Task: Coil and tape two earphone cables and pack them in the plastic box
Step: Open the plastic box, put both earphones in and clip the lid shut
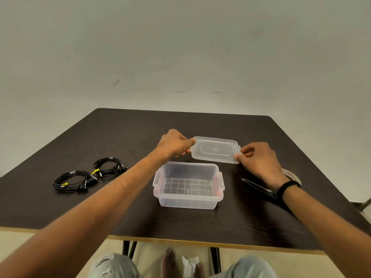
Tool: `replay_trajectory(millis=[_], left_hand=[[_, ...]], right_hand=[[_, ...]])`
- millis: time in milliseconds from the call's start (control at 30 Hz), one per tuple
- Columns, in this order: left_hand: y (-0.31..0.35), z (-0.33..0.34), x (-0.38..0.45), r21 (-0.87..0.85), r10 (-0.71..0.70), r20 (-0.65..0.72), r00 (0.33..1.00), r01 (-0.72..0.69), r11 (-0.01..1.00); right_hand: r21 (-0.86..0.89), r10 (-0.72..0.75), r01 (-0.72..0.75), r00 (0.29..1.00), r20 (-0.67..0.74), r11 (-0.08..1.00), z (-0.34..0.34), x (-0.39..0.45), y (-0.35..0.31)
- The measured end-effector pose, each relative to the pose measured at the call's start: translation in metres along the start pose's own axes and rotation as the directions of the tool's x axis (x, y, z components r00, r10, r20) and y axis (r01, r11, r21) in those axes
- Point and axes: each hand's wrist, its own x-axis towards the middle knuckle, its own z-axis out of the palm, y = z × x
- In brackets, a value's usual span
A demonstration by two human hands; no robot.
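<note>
— Two coiled earphone cables lie left on the dark table; where's the clear plastic box?
— Centre, uncovered. Behind it, left hand and right hand pinch the lid at its ends.

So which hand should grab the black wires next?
Probably the left. The two earphone cable bundles lie on the table to the left of the open plastic box, on the left hand's side. The right hand would have to cross over the box. Both now pinch the lid.
</note>
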Motion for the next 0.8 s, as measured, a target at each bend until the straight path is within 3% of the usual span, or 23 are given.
replay_trajectory(millis=[200,367,533,667,800], left_hand=[[-0.016,-0.01,-0.014,0.084,0.032,0.095,0.995,-0.04,0.996],[-0.034,-0.077,-0.043,0.114,0.15,-0.117,0.982,-0.137,0.984],[-0.084,-0.163,-0.089,0.37,0.159,-0.182,0.97,-0.082,0.925],[-0.123,-0.205,-0.124,0.521,0.085,-0.051,0.995,-0.046,0.852],[-0.152,-0.226,-0.146,0.669,0.045,0.071,0.996,-0.081,0.739]], right_hand=[[-0.173,-0.046,0.054,0.998,0.048,0.984,0.002,-0.001,-0.004],[-0.228,-0.123,0.142,0.988,0.095,0.963,0.0,-0.005,-0.031],[-0.169,-0.296,0.313,0.948,0.121,0.934,0.022,-0.012,-0.093],[-0.102,-0.497,0.528,0.838,0.224,0.843,0.054,-0.028,-0.156],[-0.059,-0.651,0.732,0.637,0.414,0.679,0.092,-0.049,-0.206]])
